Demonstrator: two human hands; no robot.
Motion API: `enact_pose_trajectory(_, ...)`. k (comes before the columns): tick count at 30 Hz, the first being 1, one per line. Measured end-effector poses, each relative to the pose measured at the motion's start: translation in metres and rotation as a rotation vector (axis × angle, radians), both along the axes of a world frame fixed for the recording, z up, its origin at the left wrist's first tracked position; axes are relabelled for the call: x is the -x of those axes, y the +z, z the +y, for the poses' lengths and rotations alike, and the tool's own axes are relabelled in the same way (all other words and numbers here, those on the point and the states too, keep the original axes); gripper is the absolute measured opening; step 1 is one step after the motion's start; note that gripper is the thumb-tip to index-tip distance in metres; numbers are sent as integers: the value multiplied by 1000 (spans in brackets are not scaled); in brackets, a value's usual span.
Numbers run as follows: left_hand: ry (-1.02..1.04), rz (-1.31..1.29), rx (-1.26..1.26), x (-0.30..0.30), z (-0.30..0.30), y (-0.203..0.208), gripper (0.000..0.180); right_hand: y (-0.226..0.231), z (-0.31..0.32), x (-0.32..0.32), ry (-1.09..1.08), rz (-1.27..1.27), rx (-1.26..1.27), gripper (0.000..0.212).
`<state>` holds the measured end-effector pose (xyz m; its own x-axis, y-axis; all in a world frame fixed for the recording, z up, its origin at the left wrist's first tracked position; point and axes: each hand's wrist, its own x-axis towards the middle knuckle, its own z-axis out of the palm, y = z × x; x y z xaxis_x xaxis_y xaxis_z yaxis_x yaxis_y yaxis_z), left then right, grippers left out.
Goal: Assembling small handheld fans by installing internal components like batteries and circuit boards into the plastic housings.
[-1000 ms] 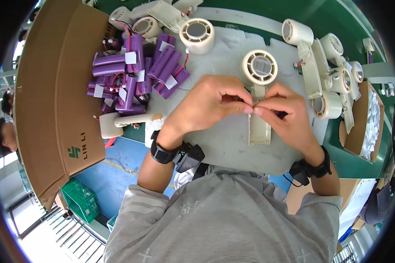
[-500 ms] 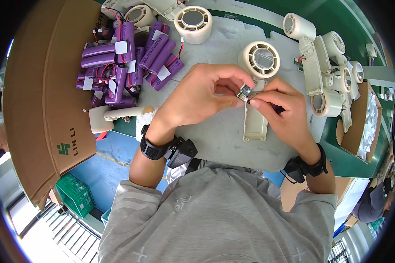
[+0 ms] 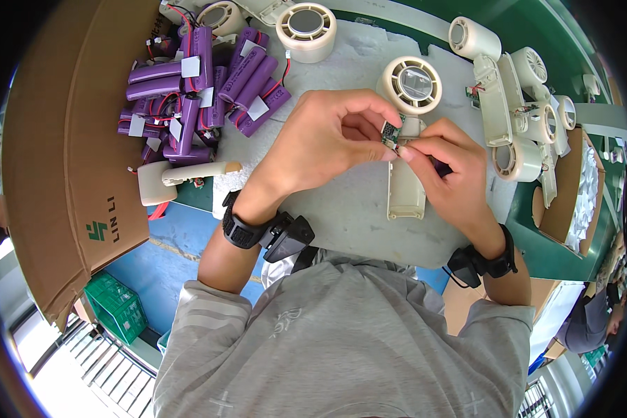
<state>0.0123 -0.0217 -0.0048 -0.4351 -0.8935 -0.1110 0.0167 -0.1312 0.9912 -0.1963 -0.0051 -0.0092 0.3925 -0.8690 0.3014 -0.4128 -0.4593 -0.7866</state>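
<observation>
A small green circuit board [image 3: 391,134] is pinched by its edges between the thumb and fingers of my left hand [image 3: 320,139]. My right hand [image 3: 454,174] has thumb and forefinger closed at the board's lower end, on what looks like a small wire connector, mostly covered by the fingertips. Something dark purple [image 3: 440,167] shows under the right fingers, largely hidden. Below both hands lies a cream handheld fan [image 3: 430,104], round head away from me, its open handle shell [image 3: 405,198] pointing toward me.
Purple battery packs [image 3: 247,80] with red and black wires are heaped at the left, beside a tall cardboard box [image 3: 70,167]. Another fan head [image 3: 306,52] stands at the back. Several fan bodies [image 3: 498,104] and a small carton [image 3: 571,209] lie at the right.
Both hands have shifted slightly away from me. The circuit board is tilted more upright, and my right fingertips still meet its lower end.
</observation>
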Motion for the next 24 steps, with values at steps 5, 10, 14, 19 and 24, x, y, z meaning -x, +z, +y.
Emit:
enact_pose_trajectory(5,19,-27,184,1,1,-6,31,-3,-1,2,36,31,52,7)
enact_pose_trajectory(10,14,-170,451,7,0,-2,36,2,-1,0,-15,-35,-12,23)
enact_pose_trajectory(14,42,-243,484,11,4,2,37,5,0,-5,-137,-50,-55,35)
enact_pose_trajectory(19,97,-220,475,10,5,-4,36,6,-3,-4,-134,23,58,40)
enact_pose_trajectory(24,144,-158,413,11,5,-9,32,6,-1,-2,-145,49,31,40)
